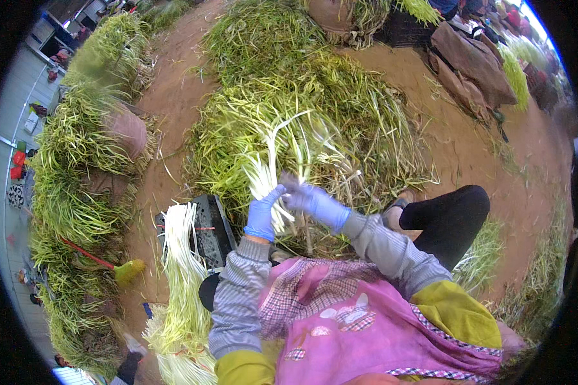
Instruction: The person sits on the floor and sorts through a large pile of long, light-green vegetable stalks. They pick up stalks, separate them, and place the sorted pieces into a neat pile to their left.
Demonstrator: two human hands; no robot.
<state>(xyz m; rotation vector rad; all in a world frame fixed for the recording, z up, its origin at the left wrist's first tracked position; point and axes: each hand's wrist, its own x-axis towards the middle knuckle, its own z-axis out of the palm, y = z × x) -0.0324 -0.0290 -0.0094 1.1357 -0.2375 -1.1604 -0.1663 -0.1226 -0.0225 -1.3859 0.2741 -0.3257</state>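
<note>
My left hand (265,211), in a blue glove, is closed around a small bunch of white stalks (261,180) with pale green leaves. Close beside it, my right hand (318,204), also in a blue glove, is blurred, and some dark, blurred matter shows at its fingertips; whether it grips anything is unclear. Beyond both hands lies a large heap of green and yellow leafy stalks (250,115), with dry stalks near its front. To the left, a bundle of cleaned white stalks (179,245) rests across a black case or tray (212,231), with a red band beside it.
A long row of leafy bundles (77,202) stands on the left, with a yellow broom (129,272) against it. Brown sacking (472,67) lies at the upper right. My bent knee (467,202) is on the right. Another person's dark sleeve (130,368) enters at lower left.
</note>
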